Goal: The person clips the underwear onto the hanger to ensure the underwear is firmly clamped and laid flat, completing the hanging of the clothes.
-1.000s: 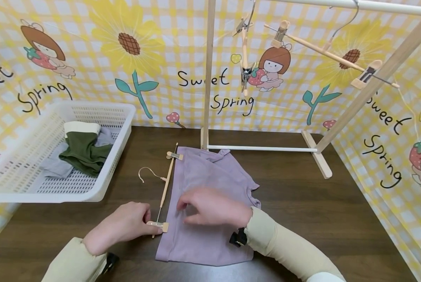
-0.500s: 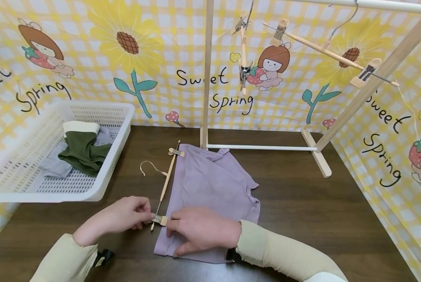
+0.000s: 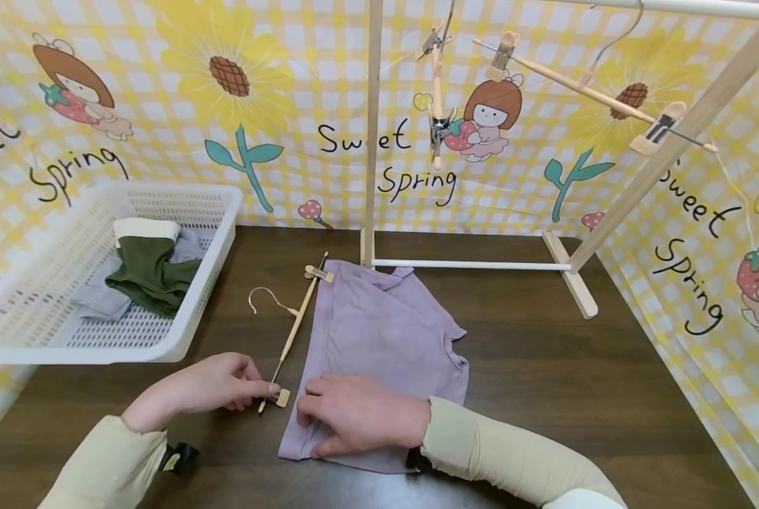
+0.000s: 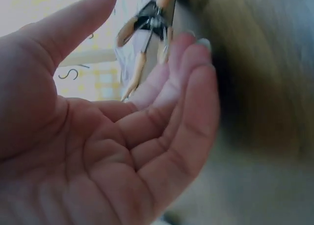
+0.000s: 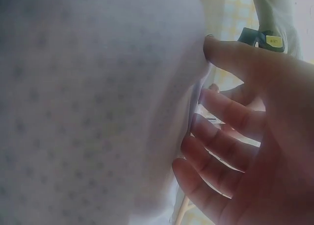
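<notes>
A lavender garment (image 3: 386,318), shaped like shorts, lies flat with its wide band toward a wooden clip hanger (image 3: 298,322). At the band's far corner, the hanger's far clip (image 3: 319,273) overlaps the cloth. My left hand (image 3: 217,385) pinches the near clip (image 3: 282,398), which stands apart from the band; in the left wrist view its fingers curl beside this clip (image 4: 153,23). Over the near end of the band, my right hand (image 3: 363,413) rests with spread, slightly bent fingers. In the right wrist view, the thumb and fingertips touch the cloth (image 5: 98,102).
A white basket (image 3: 115,353) at the left holds a dark green garment (image 3: 153,276) and grey ones (image 3: 102,293). Behind the lavender garment stands a rack (image 3: 369,177), its near foot beside the cloth. Two clip hangers (image 3: 583,88) hang from its top bar.
The right hand has come down and toward me onto the band's near end. The left hand has drawn the hanger's near end leftward, opening a gap between near clip and cloth.
</notes>
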Demonstrator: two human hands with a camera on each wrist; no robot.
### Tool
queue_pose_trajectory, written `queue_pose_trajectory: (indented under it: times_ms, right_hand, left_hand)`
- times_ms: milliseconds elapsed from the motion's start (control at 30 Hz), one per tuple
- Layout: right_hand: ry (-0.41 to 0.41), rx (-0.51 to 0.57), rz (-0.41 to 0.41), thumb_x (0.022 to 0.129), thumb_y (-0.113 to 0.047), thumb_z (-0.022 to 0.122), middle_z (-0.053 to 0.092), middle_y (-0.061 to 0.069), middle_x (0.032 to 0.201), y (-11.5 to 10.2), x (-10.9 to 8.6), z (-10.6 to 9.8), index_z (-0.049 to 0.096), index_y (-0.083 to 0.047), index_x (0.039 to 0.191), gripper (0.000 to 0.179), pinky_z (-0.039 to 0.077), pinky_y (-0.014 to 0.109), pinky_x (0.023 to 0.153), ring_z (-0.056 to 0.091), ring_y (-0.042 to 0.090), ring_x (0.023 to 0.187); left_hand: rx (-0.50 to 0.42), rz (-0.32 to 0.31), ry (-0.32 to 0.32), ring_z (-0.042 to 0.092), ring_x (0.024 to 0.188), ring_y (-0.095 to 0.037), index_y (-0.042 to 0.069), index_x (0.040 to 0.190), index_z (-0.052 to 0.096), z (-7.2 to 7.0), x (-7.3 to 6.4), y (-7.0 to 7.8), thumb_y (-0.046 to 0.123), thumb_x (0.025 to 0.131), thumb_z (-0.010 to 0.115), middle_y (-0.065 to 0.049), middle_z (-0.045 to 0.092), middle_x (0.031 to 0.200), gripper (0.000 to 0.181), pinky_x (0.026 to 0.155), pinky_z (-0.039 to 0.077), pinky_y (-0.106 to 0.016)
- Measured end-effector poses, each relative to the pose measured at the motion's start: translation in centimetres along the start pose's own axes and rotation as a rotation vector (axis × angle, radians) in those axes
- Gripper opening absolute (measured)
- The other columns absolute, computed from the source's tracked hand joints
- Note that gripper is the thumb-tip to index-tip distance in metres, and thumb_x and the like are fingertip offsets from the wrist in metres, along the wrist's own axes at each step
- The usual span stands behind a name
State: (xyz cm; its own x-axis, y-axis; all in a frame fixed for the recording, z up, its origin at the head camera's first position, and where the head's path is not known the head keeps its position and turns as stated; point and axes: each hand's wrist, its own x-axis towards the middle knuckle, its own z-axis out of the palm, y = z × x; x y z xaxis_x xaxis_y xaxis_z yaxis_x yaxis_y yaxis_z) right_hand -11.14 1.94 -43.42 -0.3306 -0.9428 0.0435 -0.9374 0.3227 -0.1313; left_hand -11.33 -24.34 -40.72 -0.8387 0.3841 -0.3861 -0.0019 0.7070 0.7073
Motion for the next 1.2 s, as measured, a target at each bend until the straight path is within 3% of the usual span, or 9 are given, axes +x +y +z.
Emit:
queue_pose_trajectory:
  times_ms: [133,533,800,933,1033,1200]
  right_hand:
    - [0.004,-0.001,-0.003,0.081,-0.051,0.082,0.051,-0.013,0.096,0.1,0.0,0.1,0.066,-0.025,0.106,0.039,0.045,0.017,0.078,0.051,0.004,0.09]
    - [0.039,-0.049,-0.016,0.081,-0.066,0.075,0.05,-0.013,0.095,-0.2,0.0,0.4,0.062,-0.024,0.104,0.05,0.045,0.019,0.076,0.05,0.005,0.087]
    - [0.098,-0.104,-0.03,0.092,-0.035,0.07,0.058,-0.011,0.097,-0.4,0.0,0.4,0.066,-0.024,0.107,0.02,0.048,0.022,0.082,0.057,0.009,0.091]
    - [0.104,-0.033,-0.027,0.095,-0.021,0.066,0.062,-0.013,0.095,-0.4,-0.1,0.0,0.068,-0.023,0.104,0.01,0.048,0.02,0.083,0.06,0.005,0.092]
    - [0.091,0.059,0.003,0.095,-0.016,0.064,0.06,-0.015,0.085,-0.2,-0.4,-0.4,0.064,-0.021,0.095,0.005,0.048,0.02,0.074,0.06,0.002,0.082]
    - [0.113,0.176,0.057,0.095,-0.014,0.063,0.051,-0.016,0.07,0.7,-1.3,-0.9,0.056,-0.019,0.086,0.013,0.044,0.02,0.058,0.052,0.001,0.064]
  left_hand:
    - [0.059,-0.029,0.001,0.06,0.06,-0.017,0.007,0.078,0.063,-0.2,-0.3,-0.1,0.039,0.095,0.072,-0.001,0.061,0.065,0.037,0.054,0.051,-0.033]
    - [-0.077,0.035,-0.131,0.053,0.052,-0.013,0.006,0.073,0.065,0.7,0.5,-1.1,0.039,0.103,0.059,-0.001,0.058,0.06,0.045,0.047,0.048,-0.028]
    - [-0.267,0.02,-0.194,0.056,0.049,-0.015,0.003,0.077,0.057,1.6,0.4,-0.9,0.039,0.107,0.05,-0.003,0.054,0.059,0.048,0.045,0.046,-0.026]
    - [-0.294,0.006,-0.227,0.054,0.046,-0.014,0.008,0.064,0.046,1.8,0.3,-1.0,0.04,0.108,0.048,0.0,0.047,0.054,0.054,0.043,0.042,-0.025]
    - [-0.293,0.009,-0.212,0.05,0.045,-0.012,0.004,0.06,0.04,2.0,0.3,-1.0,0.042,0.107,0.049,0.001,0.045,0.053,0.061,0.043,0.04,-0.024]
    - [-0.339,0.051,-0.158,0.044,0.048,-0.012,-0.012,0.078,0.044,1.7,0.4,-1.0,0.039,0.109,0.046,0.003,0.037,0.056,0.06,0.044,0.035,-0.023]
